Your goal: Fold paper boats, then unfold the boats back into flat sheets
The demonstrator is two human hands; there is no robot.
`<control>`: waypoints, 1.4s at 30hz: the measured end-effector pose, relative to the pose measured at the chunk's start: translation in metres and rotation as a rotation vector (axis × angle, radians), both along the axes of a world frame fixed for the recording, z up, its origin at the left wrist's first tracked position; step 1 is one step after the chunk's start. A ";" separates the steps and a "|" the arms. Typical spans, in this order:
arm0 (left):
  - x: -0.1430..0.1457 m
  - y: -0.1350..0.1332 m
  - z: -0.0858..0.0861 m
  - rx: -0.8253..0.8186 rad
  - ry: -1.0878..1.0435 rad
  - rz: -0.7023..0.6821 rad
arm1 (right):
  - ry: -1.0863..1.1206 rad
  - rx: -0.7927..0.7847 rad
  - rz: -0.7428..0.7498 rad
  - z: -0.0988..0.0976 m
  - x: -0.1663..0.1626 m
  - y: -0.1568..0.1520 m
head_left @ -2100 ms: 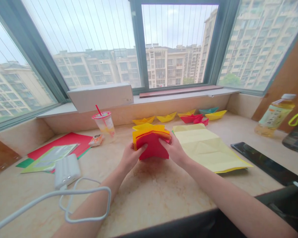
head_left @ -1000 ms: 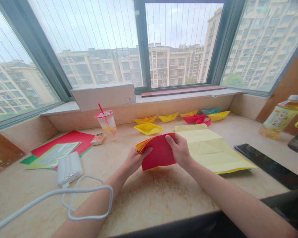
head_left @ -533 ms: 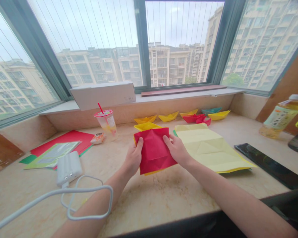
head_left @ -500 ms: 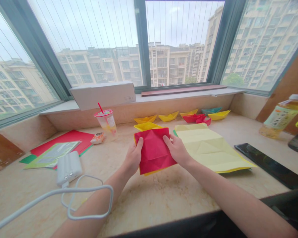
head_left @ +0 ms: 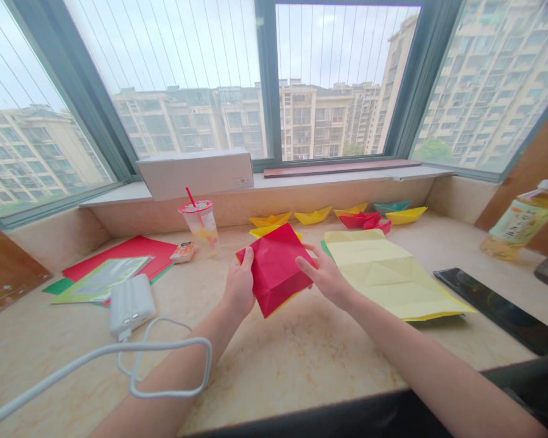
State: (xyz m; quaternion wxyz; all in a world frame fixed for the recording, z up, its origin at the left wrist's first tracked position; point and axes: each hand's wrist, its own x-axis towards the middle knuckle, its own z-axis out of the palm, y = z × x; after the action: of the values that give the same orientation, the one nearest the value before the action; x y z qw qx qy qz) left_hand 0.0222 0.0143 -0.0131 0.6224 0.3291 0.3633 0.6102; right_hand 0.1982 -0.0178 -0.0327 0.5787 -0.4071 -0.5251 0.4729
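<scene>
Held up above the counter is a creased square of red paper (head_left: pixel 281 267), with yellow showing along its lower and left edges. My left hand (head_left: pixel 241 280) grips its left corner, thumb on the front and fingers behind. On the right side my right hand (head_left: pixel 326 275) pinches it, thumb over the front, fingertips partly hidden behind. The paper is turned with one corner pointing up and one down. Just behind it, a yellow paper boat (head_left: pixel 260 232) is partly covered. A creased pale yellow sheet (head_left: pixel 388 274) lies right of my right hand, with green beneath its left edge.
Several paper boats line the back wall, among them a red boat (head_left: pixel 358 220) and a teal boat (head_left: pixel 393 207). At left are a lidded cup (head_left: pixel 200 225), a white power bank (head_left: pixel 132 304) with its cable, and red sheets (head_left: pixel 123 252). A phone (head_left: pixel 488 304) and bottle (head_left: pixel 520 222) are at right.
The red paper has turned from lying roughly square-on to standing on a corner, diamond-like. My hands have shifted their hold along its edges. The whole view has moved slightly.
</scene>
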 end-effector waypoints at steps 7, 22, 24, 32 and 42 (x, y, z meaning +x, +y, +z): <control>-0.007 0.001 0.005 0.180 0.012 -0.047 | 0.285 -0.016 -0.068 0.010 0.004 0.001; -0.013 -0.001 0.000 0.481 0.566 -0.305 | 0.120 0.189 -0.075 0.010 0.007 -0.003; -0.012 -0.005 0.002 0.484 0.568 -0.290 | 0.062 0.213 -0.075 0.008 0.005 -0.005; -0.011 -0.006 -0.012 0.378 0.527 -0.302 | -0.063 0.218 -0.094 -0.002 0.006 0.001; -0.008 -0.012 -0.013 0.309 0.414 -0.321 | 0.223 -0.009 -0.060 0.011 0.001 -0.006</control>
State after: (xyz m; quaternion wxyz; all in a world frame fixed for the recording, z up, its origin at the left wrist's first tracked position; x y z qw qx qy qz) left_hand 0.0140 0.0019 -0.0264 0.5662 0.5906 0.3287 0.4718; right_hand 0.1990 -0.0234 -0.0216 0.6456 -0.3700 -0.4431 0.5000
